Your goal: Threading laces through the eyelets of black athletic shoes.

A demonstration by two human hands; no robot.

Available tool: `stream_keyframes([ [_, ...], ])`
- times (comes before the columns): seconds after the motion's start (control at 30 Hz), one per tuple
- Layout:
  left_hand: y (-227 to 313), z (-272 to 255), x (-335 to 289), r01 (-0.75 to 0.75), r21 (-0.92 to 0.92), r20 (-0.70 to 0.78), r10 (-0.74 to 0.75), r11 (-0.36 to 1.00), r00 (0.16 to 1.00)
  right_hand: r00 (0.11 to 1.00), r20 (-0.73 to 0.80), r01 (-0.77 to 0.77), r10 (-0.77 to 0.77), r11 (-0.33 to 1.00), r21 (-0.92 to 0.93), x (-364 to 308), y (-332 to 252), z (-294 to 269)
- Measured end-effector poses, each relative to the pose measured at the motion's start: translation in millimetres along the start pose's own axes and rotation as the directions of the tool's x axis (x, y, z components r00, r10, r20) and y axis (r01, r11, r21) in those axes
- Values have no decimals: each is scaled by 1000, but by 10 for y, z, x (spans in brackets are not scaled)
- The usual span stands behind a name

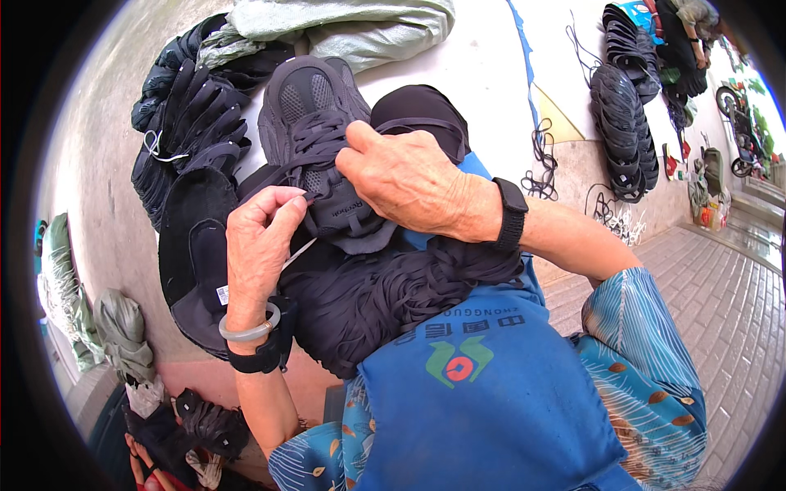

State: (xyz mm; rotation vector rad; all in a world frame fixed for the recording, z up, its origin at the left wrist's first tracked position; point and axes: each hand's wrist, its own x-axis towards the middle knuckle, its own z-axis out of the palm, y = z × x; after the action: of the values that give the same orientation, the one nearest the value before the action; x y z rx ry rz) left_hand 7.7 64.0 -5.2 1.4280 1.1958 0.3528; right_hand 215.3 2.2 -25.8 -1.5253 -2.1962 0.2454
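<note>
Grip of L hand pinches a blk lace tip. R hand is curled up, can't tell what's in it. Dark shoe is b/w them, toe pointing away, next to a big blk lace pile.

Dark grey shoe, blue apron, leaf-patterned blue sleeves

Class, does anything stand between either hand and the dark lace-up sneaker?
Nothing visible does: the left hand pinches a dark shoelace at the sneaker, and the right hand curls beside its lacing.
</note>
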Motion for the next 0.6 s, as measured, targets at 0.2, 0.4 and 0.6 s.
stream_keyframes([
  [0.2,20,77,16,-63,121,-34,68,991,997,998,-44,57,-43,916,397,-10,96,-385],
  [0.4,165,303,81,-239,404,-101,302,883,948,919,361,-35,-160,877,479,-463,274,-782],
  [0.6,96,424,105,-272,316,-246,356,909,902,906,418,-105,-64,923,369,-497,482,-807],
])
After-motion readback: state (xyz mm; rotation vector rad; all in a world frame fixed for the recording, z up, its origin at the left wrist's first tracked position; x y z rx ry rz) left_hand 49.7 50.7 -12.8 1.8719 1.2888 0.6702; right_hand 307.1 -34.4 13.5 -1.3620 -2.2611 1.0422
